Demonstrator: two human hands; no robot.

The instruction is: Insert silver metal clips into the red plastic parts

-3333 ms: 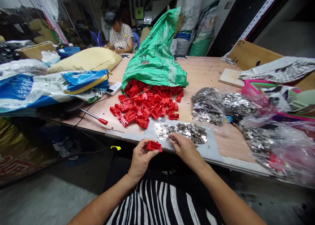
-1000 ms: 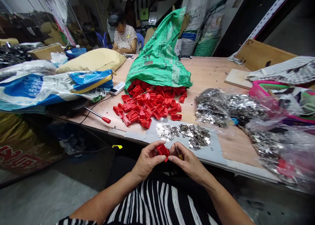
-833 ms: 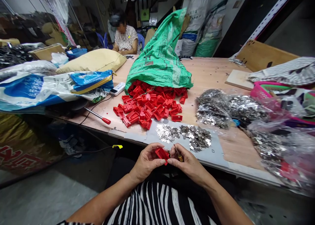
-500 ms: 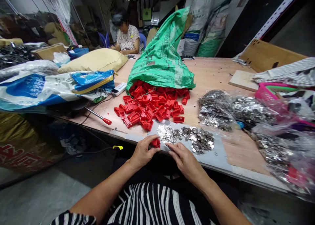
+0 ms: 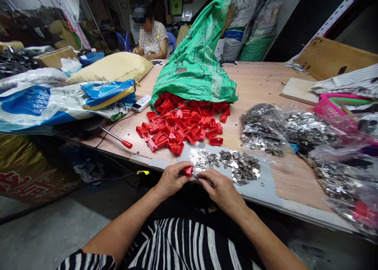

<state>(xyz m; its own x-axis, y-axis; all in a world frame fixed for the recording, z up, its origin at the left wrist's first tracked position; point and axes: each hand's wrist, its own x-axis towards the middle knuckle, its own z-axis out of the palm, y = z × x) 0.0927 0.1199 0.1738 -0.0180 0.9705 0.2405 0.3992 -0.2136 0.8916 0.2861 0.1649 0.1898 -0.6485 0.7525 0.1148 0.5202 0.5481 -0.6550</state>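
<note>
My left hand [image 5: 170,179] grips a small red plastic piece [image 5: 187,170] at the table's front edge. My right hand [image 5: 220,188] holds a thin metal tool [image 5: 198,178] whose tip touches that piece. Just beyond my hands lies a heap of small silvery metal parts [image 5: 227,162] on a grey sheet [image 5: 265,185]. Further back, a pile of red plastic pieces [image 5: 183,126] spills from a green woven sack [image 5: 196,61].
Clear bags of metal parts [image 5: 274,128] and a pink basket [image 5: 333,104] crowd the right. A red-handled screwdriver [image 5: 116,139], a white remote [image 5: 141,103] and blue-white sacks [image 5: 59,104] lie left. Another person [image 5: 150,37] sits at the far end.
My hands rose from my lap to the table edge with the red piece. The right hand left the metal heap and now holds the thin tool against the piece.
</note>
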